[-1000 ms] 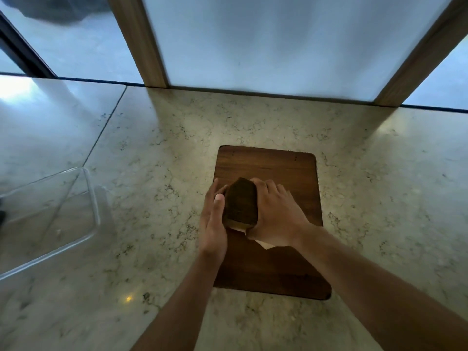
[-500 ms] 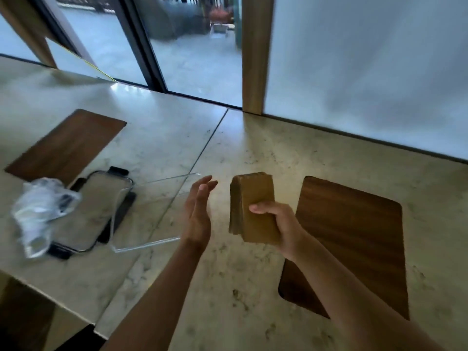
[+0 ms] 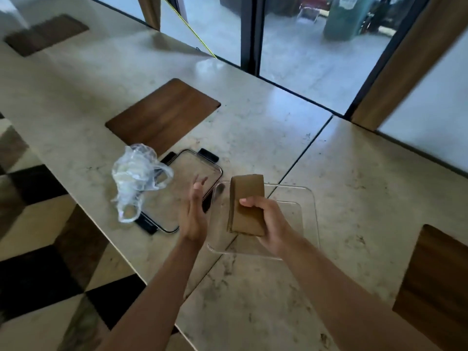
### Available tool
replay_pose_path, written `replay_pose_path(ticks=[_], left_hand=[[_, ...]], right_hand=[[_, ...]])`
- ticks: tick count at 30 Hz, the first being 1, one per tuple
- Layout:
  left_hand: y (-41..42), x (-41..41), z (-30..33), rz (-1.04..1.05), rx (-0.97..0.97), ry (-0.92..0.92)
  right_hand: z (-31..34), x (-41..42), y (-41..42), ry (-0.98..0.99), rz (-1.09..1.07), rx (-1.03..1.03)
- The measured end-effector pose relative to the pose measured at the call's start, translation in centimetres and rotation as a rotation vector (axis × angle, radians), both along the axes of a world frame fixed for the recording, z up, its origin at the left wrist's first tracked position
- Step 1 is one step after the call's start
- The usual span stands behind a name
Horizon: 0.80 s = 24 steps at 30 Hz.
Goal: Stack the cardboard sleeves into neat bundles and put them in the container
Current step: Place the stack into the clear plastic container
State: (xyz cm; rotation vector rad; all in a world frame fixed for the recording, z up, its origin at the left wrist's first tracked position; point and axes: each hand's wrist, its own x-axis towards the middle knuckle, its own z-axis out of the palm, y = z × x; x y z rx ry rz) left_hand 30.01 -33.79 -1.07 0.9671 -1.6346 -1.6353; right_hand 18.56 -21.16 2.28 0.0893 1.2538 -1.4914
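Change: bundle of cardboard sleeves (image 3: 245,206) is now held above the clear container (image 3: 312,198), where half a second ago it was held over bare counter to the right of it, and a second ago it was being squared between both hands on a wooden board.
Meaning: stacking of this bundle is judged done; only the lowering into the container is left.
Right hand (image 3: 269,224): curled round the lower part of the bundle, thumb across its near face, so the sleeves are gripped upright and slightly tilted.
Left hand (image 3: 193,214): held with fingers straight and slightly spread, nothing gripped, just left of the bundle and apart from it, at the container's left rim.
Bundle position: in the air over the container's left half, not yet touching its floor as far as can be judged.
Container contents: nothing is seen inside; the marble counter (image 3: 253,133) shows through its clear floor.
Lid (image 3: 187,173): a clear lid with black clips lies flat just left of the container, partly behind the left hand.
Plastic bag (image 3: 138,173): a crumpled clear bag rests on the lid's left edge and the counter.
Boards: one wooden board (image 3: 162,114) lies on the far side of the lid, another wooden board (image 3: 438,285) at the near right edge of the view.
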Motion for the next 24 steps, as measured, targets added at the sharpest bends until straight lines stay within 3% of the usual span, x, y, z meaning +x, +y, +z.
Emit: replay_pose_path(ticks=[7,11,16,24], left_hand=[[-1.0,-0.5,-2.2,-0.169,0.345,0.013],[-0.8,-0.9,-2.4,-0.231,0.479,0.044],[-0.8,-1.1,-2.2,-0.239,0.471,0.024],[-0.9,-1.0,-2.1,-0.237,0.415,0.039]], right_hand=[[-2.4,2.4,-3.7,0.007,-0.002,0.207],[-2.5,2.7,-5.3,0.136,0.034,0.292],[-2.3,1.6,-5.1,0.265,0.195,0.372],[-0.3,1.3,-4.0,0.153,0.178,0.331]])
